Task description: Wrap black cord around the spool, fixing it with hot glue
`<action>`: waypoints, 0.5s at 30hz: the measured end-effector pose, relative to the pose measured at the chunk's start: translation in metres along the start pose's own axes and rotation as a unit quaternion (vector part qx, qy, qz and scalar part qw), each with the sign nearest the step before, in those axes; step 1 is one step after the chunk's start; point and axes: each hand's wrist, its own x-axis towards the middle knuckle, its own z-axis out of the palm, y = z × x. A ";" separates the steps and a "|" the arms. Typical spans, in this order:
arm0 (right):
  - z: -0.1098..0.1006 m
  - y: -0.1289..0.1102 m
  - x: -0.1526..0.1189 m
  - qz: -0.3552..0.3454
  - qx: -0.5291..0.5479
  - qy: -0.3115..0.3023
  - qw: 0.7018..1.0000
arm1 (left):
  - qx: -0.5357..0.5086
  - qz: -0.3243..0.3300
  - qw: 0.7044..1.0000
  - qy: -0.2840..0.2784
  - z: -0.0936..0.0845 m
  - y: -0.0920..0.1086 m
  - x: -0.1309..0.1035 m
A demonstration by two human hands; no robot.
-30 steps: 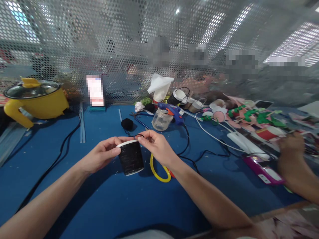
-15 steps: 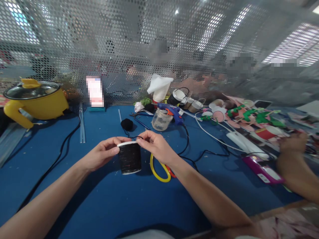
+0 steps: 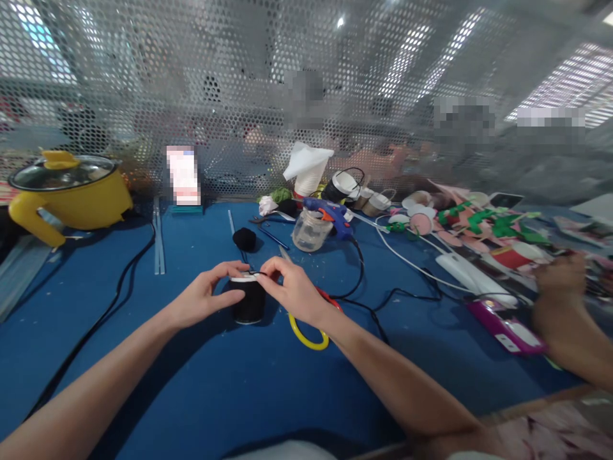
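Observation:
A black-wrapped cup (image 3: 249,303) with a white rim stands upright on the blue table (image 3: 230,396). My left hand (image 3: 208,295) grips its left side, thumb on the front and fingers at the rim. At the right of the rim, my right hand (image 3: 290,289) pinches a black strand that lies across the cup's top. Behind the cup is a ball of black yarn (image 3: 244,239), its strand running toward the cup. Scissors with yellow and red handles (image 3: 309,342) lie partly under my right forearm.
A glass jar (image 3: 310,231) and a blue glue gun (image 3: 330,214) are behind my right hand. A yellow pot (image 3: 81,201) stands far left, near a lit phone (image 3: 184,179). Right are cables, a white power strip (image 3: 474,279), a purple device (image 3: 505,327), craft pieces and another person's arm (image 3: 569,319).
The cup has moved slightly back and turned more upright, from tilted in both hands to standing on the table. My left thumb has slid across its front. More of the scissors shows.

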 end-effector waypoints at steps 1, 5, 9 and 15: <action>0.001 -0.001 -0.001 -0.010 -0.005 0.006 1.000 | 0.029 0.009 0.999 0.016 0.003 0.002 0.000; 0.006 -0.008 -0.005 -0.049 -0.018 0.022 0.998 | 0.088 0.023 0.994 0.053 0.013 0.007 0.000; 0.007 -0.013 -0.007 -0.059 -0.030 0.022 0.998 | 0.099 0.018 0.993 0.067 0.017 0.009 -0.001; 0.007 -0.013 -0.008 -0.064 -0.049 0.018 0.997 | 0.093 0.013 0.993 0.078 0.019 0.013 -0.003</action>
